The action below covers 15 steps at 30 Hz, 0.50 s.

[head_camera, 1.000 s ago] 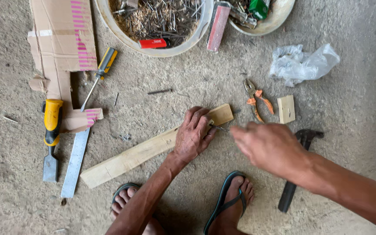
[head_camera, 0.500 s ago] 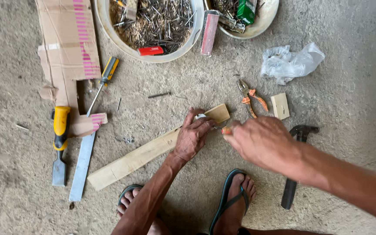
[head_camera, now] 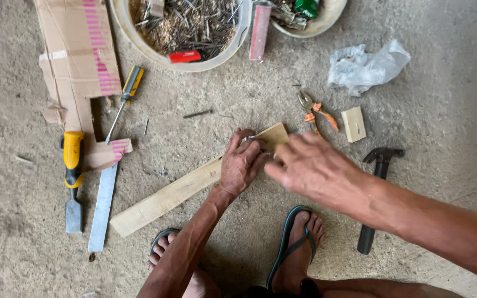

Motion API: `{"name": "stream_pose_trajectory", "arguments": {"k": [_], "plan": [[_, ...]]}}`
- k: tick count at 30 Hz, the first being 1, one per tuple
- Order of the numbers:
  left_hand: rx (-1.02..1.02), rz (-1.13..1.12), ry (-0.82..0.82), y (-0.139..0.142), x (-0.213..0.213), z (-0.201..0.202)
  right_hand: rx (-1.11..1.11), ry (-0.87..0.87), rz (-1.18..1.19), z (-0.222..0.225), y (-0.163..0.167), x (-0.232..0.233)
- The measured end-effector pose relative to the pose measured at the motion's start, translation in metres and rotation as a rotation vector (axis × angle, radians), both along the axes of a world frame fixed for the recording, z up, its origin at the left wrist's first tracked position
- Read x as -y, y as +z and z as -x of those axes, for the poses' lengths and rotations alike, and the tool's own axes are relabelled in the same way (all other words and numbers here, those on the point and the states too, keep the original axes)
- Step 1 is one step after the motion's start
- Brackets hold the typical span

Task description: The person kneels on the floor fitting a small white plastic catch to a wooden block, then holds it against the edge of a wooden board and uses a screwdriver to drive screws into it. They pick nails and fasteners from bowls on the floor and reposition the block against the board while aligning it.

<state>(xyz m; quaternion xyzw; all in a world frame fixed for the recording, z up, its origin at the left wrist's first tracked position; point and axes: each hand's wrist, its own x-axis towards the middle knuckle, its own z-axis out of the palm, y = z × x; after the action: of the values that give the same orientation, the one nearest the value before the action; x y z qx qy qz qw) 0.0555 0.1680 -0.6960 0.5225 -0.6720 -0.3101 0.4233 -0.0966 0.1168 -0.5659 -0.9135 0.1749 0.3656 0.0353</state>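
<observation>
Fingers (head_camera: 245,148) of left hand (head_camera: 242,164) pinch small nail (head_camera: 251,137) on wood strip (head_camera: 175,190).

Makeshift carpentry workshop on a bare concrete floor (head_camera: 443,110), hammer (head_camera: 376,193), chisel (head_camera: 73,176), screwdriver (head_camera: 125,96) and pliers (head_camera: 316,110) lying scattered, basin of nails (head_camera: 186,25) sitting beside a wood strip (head_camera: 178,190), sandalled worker crouching.

Bare concrete floor (head_camera: 448,110) with stuff spread all over: wooden strip (head_camera: 178,190), chisel (head_camera: 73,176), screwdriver (head_camera: 124,99), pliers (head_camera: 314,110), hammer (head_camera: 375,193), crumpled plastic bag (head_camera: 365,65), torn cardboard (head_camera: 78,60), small wood block (head_camera: 354,124).
</observation>
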Motion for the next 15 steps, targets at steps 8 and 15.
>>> {"name": "stream_pose_trajectory", "arguments": {"k": [8, 15], "plan": [[0.068, 0.090, -0.027, 0.007, -0.005, -0.006, 0.237, -0.244, -0.097, -0.009, 0.009, 0.004], [0.052, 0.088, -0.030, -0.013, 0.001, -0.016, -0.168, -0.930, -0.322, -0.011, -0.005, 0.012]]}}
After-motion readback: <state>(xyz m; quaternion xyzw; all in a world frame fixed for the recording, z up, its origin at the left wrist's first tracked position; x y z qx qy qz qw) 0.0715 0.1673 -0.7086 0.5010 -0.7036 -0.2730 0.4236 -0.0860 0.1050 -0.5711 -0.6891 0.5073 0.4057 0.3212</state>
